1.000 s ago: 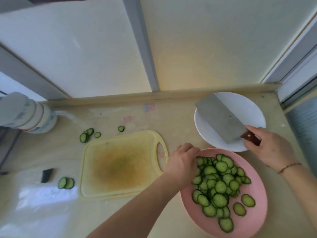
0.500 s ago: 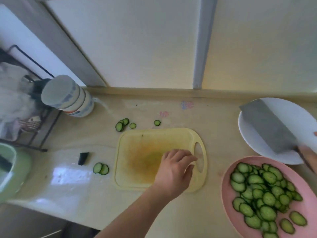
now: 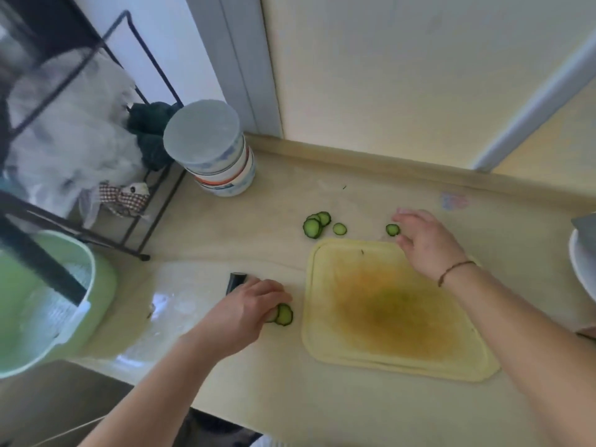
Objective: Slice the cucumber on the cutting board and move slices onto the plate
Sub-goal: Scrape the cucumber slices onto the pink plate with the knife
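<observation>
Pale yellow kitchen countertop [image 3: 258, 375] seen from above. At far left sits a light green plastic tub [image 3: 48, 304]. The left hand [image 3: 248, 306] curls its fingers on two overlapping green cucumber slices [image 3: 283, 314] lying beside a stained yellow plastic cutting board [image 3: 396, 314]. Behind the board lie three loose slices [image 3: 317, 224]. The right hand [image 3: 425, 241], fingers relaxed, reaches to a single slice [image 3: 392, 230], holding nothing.

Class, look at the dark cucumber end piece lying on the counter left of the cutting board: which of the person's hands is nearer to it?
Left. The left hand lies right beside the cucumber end piece, fingers on slices. The right hand is far across the cutting board.
</observation>
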Demonstrator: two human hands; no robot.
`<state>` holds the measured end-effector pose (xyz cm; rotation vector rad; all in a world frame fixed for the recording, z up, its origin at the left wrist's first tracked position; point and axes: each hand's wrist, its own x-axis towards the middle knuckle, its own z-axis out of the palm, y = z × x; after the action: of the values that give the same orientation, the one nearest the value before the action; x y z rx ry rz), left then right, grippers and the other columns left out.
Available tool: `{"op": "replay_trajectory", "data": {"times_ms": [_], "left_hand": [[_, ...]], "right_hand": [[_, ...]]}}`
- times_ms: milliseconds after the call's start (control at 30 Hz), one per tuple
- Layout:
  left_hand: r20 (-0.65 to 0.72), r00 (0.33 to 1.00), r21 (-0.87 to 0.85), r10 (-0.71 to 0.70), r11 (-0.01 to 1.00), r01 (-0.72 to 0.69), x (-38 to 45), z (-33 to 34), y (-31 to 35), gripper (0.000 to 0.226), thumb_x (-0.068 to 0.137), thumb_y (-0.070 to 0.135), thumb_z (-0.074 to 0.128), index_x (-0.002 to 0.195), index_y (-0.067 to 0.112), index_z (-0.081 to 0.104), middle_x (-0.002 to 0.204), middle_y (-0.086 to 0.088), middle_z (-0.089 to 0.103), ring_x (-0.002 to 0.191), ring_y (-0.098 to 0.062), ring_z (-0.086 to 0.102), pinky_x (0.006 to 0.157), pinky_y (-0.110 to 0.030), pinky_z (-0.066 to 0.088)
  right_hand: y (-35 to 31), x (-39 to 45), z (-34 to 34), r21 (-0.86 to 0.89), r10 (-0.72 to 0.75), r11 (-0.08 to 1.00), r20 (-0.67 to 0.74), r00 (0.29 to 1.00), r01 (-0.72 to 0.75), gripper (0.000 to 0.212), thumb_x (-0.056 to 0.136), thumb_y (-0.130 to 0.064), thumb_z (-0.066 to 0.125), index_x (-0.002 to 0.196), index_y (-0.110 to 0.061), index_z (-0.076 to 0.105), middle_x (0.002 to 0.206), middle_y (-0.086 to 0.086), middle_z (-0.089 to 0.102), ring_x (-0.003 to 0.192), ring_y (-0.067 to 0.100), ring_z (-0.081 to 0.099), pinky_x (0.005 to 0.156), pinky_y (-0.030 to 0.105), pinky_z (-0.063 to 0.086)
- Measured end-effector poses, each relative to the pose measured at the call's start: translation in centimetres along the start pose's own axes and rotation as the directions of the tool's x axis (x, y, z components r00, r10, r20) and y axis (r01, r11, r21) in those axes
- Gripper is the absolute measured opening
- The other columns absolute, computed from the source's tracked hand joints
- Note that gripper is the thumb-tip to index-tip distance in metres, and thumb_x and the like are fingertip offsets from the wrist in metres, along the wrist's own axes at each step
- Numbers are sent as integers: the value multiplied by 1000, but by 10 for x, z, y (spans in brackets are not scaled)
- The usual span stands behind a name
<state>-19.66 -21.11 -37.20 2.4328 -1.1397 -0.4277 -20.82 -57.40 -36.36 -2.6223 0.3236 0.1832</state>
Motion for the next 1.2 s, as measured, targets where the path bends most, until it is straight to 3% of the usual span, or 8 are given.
{"op": "replay_trajectory", "data": {"times_ms": [267, 433, 600, 733, 833, 967, 1067, 1200], "left_hand": [[82, 992, -58, 92, 994, -88, 0, 5, -11, 43, 85, 1, 71, 126, 14, 70, 118, -5, 64, 89, -25, 62, 73, -33, 56], [96, 995, -80, 12, 997, -4, 7, 2, -7, 37, 83, 6, 72, 118, 16, 69, 111, -2, 58, 90, -22, 53, 81, -34, 49], [72, 997, -81, -21, 996, 27, 5, 0, -12, 20, 90, 12, 63, 111, 13, 63, 101, 0, 66, 85, -21, 55, 77, -29, 41], [64, 995, -147, -72, 986, 81, 2, -5, -11, 23, 100, 14, 55, 122, 14, 62, 109, 5, 65, 93, -10, 57, 81, -20, 41], [-59, 941, -448, -333, 851, 273, 18, -10, 3, 18, 98, 7, 61, 107, 21, 67, 96, 18, 62, 84, 7, 56, 75, -7, 40], [-25, 752, -761, -659, 500, 413, 51, -1, 17, 22, 94, 10, 67, 95, 32, 68, 88, 12, 70, 76, -1, 62, 70, -12, 49], [-82, 774, -725, -627, 571, 386, 75, 0, 23, 22, 92, 12, 73, 104, 29, 68, 84, 12, 65, 72, 8, 58, 67, -6, 44], [-231, 882, -493, -410, 831, 256, 118, -12, 15, 24, 88, 5, 75, 111, 10, 74, 99, 3, 66, 76, 2, 53, 75, -7, 44]], "right_hand": [[-15, 18, 15, -100, 106, 990, 20, 994, -103, 23, 90, 0, 61, 112, -5, 65, 122, 18, 56, 124, 34, 51, 105, 33, 38], [-46, 28, 5, 25, 87, 996, 92, 992, -90, 14, 88, -10, 68, 87, -18, 57, 84, -2, 60, 85, 22, 60, 79, 27, 40], [-83, 44, 14, 139, 64, 986, 207, 976, -94, 25, 90, -18, 67, 113, -26, 62, 90, -11, 59, 86, 12, 59, 79, 26, 44], [-88, 50, 24, -49, 29, 999, 205, 978, -19, 29, 93, -20, 62, 121, -26, 65, 99, -4, 57, 90, 17, 59, 85, 34, 52], [-88, 47, 27, -91, 22, 996, 164, 986, -7, 20, 92, -17, 63, 111, -16, 66, 111, 2, 51, 96, 23, 59, 90, 38, 51], [-88, 37, 30, -66, -20, 997, 184, 983, 33, 20, 92, -11, 62, 112, -13, 61, 112, 3, 55, 102, 24, 58, 93, 35, 49], [-90, 36, 30, -67, -36, 996, 207, 978, 51, 33, 93, -9, 59, 126, -15, 60, 114, 6, 57, 105, 26, 58, 97, 37, 48], [-92, 38, 29, -84, -31, 995, 229, 973, 51, 25, 92, -8, 59, 116, -12, 61, 112, 6, 51, 96, 26, 58, 91, 38, 50]]}}
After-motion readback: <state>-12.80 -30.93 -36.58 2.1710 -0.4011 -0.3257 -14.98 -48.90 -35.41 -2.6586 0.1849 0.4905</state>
